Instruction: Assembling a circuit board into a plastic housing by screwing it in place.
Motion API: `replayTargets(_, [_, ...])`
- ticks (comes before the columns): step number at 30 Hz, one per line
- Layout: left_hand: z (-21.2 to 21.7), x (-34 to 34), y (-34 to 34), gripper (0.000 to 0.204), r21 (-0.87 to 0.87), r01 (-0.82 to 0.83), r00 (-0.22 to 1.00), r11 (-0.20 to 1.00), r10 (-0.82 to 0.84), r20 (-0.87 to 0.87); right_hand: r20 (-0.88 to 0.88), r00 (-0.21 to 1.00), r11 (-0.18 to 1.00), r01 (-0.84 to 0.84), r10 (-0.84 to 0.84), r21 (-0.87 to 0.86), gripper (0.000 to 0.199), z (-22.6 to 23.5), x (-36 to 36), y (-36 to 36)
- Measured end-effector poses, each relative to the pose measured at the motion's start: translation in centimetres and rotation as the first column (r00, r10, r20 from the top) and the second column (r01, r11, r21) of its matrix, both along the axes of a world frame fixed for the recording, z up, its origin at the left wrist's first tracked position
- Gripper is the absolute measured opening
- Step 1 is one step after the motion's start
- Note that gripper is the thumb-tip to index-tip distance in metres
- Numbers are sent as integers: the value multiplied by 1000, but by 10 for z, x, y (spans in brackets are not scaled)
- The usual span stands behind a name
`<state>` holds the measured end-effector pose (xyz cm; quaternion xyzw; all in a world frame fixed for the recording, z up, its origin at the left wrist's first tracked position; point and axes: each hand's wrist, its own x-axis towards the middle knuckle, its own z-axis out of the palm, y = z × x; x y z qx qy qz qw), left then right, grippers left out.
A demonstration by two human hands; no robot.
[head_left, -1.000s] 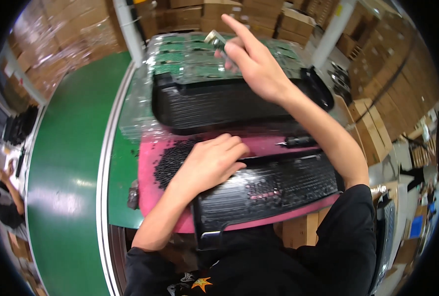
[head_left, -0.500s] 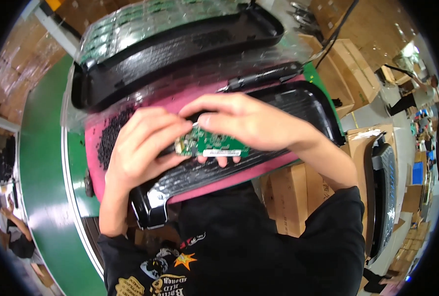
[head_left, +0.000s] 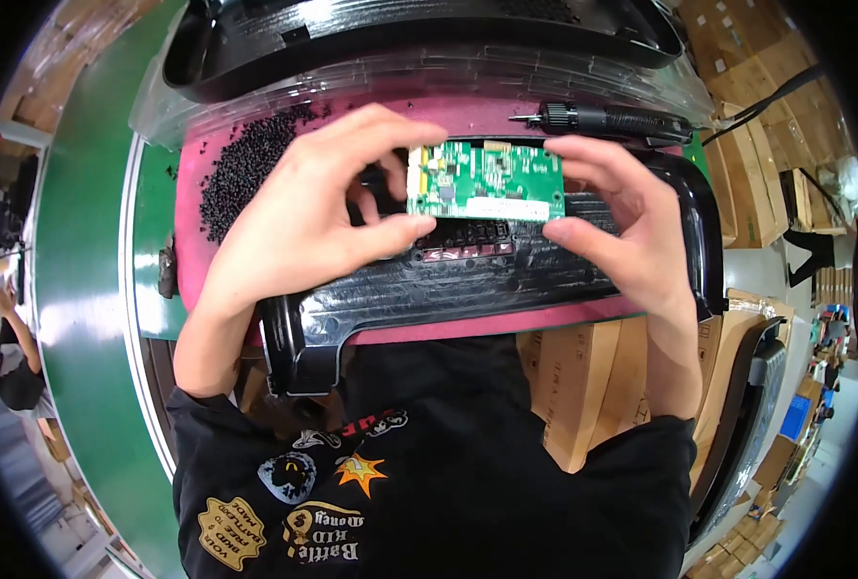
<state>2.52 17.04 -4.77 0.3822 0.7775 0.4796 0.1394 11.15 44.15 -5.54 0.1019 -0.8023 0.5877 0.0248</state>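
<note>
Between my two hands I hold a green circuit board (head_left: 487,179) with a white label strip along its near edge and pale connectors at its left end. My left hand (head_left: 337,198) grips the left end between thumb and fingers. At the other end, my right hand (head_left: 622,207) pinches the board's right corners. The board is above a long black plastic housing (head_left: 390,309), which lies on a pink mat (head_left: 448,330). A rectangular slotted opening in the housing shows just below the board.
Many small black screws (head_left: 245,169) are heaped on the mat's left. A black electric screwdriver (head_left: 602,122) lies beyond the housing, its cord running right. Another black shell (head_left: 429,68) rests on clear plastic trays (head_left: 159,116) at the back. Cardboard boxes (head_left: 583,386) stand to the right, below the table.
My right hand has moved from over the board to its right end. The board now faces up, level between both hands. The view has shifted, showing the screwdriver and screws more fully.
</note>
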Motion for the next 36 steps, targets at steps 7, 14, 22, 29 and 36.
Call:
replayTargets(7, [-23,5,2,52,-283,60,976,957,-115,-183,-150,979,906,-63,137,419,51,-32,-4,4])
replayTargets(14, [-21,5,3,54,-341,49,972,939,-123,-198,-124,985,881,-45,117,471,51,-34,0,2])
replayTargets(22, [-16,9,6,56,-417,24,977,909,-111,-184,-134,982,872,-52,133,488,52,-38,0,3])
replayTargets(29, [-16,7,2,57,-403,30,970,915,-123,-207,-130,983,870,-51,131,491,54,-35,0,0])
replayTargets(36, [1,-6,-13,42,-237,-20,986,971,-21,-167,-193,981,915,98,-23,390,57,-23,4,-2])
